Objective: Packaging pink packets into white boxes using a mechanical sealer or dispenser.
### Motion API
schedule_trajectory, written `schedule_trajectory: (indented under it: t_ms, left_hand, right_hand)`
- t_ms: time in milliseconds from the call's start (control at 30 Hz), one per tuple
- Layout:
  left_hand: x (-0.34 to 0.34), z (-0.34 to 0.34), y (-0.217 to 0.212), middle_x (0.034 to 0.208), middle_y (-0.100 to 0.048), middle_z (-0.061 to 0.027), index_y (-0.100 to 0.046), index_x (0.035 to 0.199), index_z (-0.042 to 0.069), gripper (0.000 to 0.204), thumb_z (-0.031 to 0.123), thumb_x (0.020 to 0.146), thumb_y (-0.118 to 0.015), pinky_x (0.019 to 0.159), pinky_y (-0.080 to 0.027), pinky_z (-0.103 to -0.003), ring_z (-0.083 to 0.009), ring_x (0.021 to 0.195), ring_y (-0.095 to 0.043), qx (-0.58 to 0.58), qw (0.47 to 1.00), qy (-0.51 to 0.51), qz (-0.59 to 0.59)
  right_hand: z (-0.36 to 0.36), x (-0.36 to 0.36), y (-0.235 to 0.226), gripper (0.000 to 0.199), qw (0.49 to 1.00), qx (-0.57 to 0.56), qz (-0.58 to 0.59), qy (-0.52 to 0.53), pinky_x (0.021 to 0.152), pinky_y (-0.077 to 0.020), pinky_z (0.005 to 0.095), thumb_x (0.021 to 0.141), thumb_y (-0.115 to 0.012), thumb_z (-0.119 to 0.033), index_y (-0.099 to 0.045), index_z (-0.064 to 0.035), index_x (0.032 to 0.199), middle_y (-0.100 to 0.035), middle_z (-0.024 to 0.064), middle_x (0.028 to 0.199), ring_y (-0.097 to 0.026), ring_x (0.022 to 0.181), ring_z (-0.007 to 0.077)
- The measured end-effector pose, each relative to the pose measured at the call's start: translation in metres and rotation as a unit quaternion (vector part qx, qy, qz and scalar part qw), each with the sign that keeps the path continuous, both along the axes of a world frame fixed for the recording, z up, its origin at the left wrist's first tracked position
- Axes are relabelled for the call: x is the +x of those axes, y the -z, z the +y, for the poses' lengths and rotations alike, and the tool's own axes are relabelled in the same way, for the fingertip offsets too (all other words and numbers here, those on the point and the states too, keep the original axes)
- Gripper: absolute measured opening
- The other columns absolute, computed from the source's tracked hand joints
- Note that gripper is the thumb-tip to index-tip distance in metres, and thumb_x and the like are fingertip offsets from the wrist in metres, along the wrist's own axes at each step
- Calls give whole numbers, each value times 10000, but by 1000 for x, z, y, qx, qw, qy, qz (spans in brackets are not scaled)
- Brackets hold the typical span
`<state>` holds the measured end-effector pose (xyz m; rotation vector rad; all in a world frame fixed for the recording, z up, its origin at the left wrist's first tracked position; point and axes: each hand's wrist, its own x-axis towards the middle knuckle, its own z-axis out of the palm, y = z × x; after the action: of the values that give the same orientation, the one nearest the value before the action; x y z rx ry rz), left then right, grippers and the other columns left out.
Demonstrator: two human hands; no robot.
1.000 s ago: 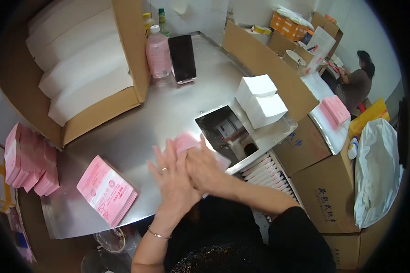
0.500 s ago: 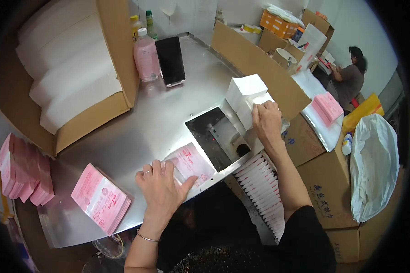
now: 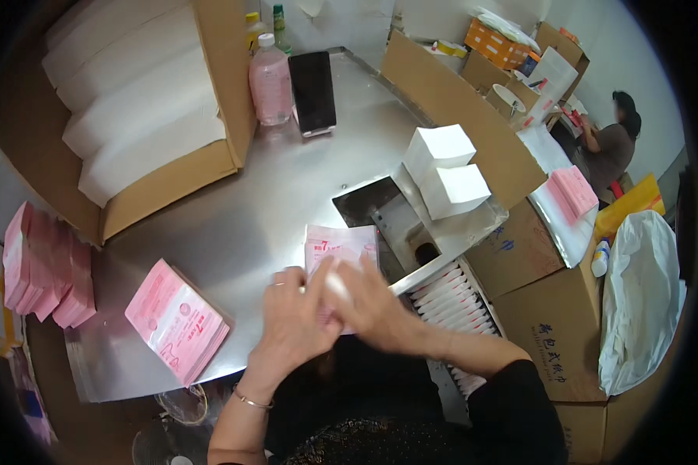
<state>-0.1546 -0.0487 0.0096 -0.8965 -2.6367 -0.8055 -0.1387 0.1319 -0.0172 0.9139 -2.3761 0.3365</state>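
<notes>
A pink printed plastic pouch (image 3: 341,239) lies at the table's front edge, left of the rectangular opening. My left hand (image 3: 293,322) has its fingers curled at the pouch's near end. From the right, my right hand (image 3: 376,314) meets it there, pinching a white folded tissue (image 3: 338,285) over the pouch. Motion smears the right fingers, and both hands cover the pouch's lower part. Behind the opening stand two stacks of white folded tissue (image 3: 451,190). To the left rests a pile of pink pouches (image 3: 178,322).
The metal table (image 3: 287,201) has a rectangular opening (image 3: 388,225). An open carton (image 3: 171,190) of white tissue, a pink bottle (image 3: 270,85) and a phone (image 3: 313,93) stand behind. A tray of filled packs (image 3: 457,298) sits lower right; a co-worker (image 3: 609,147) sits beyond.
My right hand has come from the white stacks leftward to the pouch, bringing white tissue. My left hand's fingers have curled in at the pouch. The view has shifted slightly.
</notes>
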Motion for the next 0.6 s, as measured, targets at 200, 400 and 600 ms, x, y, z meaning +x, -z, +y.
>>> schedule_trajectory:
  t_ms: [200,400,600]
  left_hand:
    - [13,-11,-17,929,-541,-152,-418,1493,45,712,111,838,-689,743,-445,-422,-327,819,-555,-19,997,-4,-72]
    - [43,-39,-17,987,-570,-108,-650,1022,74,280,20,749,-684,830,-425,-427,-319,972,-552,30,998,32,-41]
    - [63,-156,-28,1192,-540,-172,-601,953,43,279,-7,680,-629,1029,-346,-499,-362,1134,-496,-44,929,-361,70]
  right_hand:
    - [41,-94,29,323,966,27,-229,118,1021,-386,642,906,-543,-162,-601,31,1158,-623,245,1152,-603,1114,369]
    - [73,-72,0,170,890,102,-343,284,670,-547,498,876,-569,-101,-692,16,883,-688,225,799,-693,780,423]
    - [113,-53,-63,199,912,16,144,383,787,-453,435,884,-652,-175,-674,-54,1041,-650,112,949,-614,945,293]
